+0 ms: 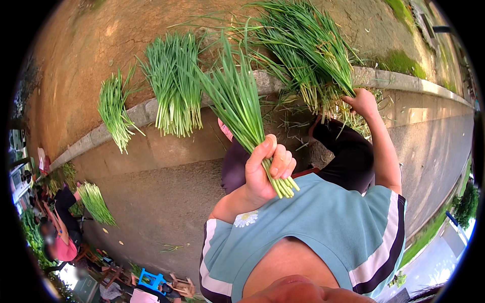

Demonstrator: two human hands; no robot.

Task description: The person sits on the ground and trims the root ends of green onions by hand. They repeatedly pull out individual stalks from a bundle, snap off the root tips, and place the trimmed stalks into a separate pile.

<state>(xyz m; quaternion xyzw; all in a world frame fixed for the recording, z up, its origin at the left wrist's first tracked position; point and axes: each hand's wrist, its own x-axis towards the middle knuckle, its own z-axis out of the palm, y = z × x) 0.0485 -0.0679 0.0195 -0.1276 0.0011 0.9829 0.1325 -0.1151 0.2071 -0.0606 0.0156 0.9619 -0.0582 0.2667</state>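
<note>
Closed round the pale stem ends of a bunch of garlic chives (237, 101), my left hand (268, 169) is in front of my chest. The green leaves of that bunch fan up and away to the left. Over on the right, my right hand (362, 103) is at the stem end of a large loose pile of garlic chives (303, 45), its fingers closed on stems there. Some yellowed leaves show in that pile. To the left of my left hand, a thick, evened stack of garlic chives (177, 83) lies across the stone curb, with a smaller bunch (115, 108) beyond it.
A stone curb (379, 78) runs across, between bare soil (76, 65) and the paved road (146, 202). Trimmed bits litter the ground by my feet. At the lower left are another person in pink (68, 247), more chives (97, 204) and a blue stool (152, 280).
</note>
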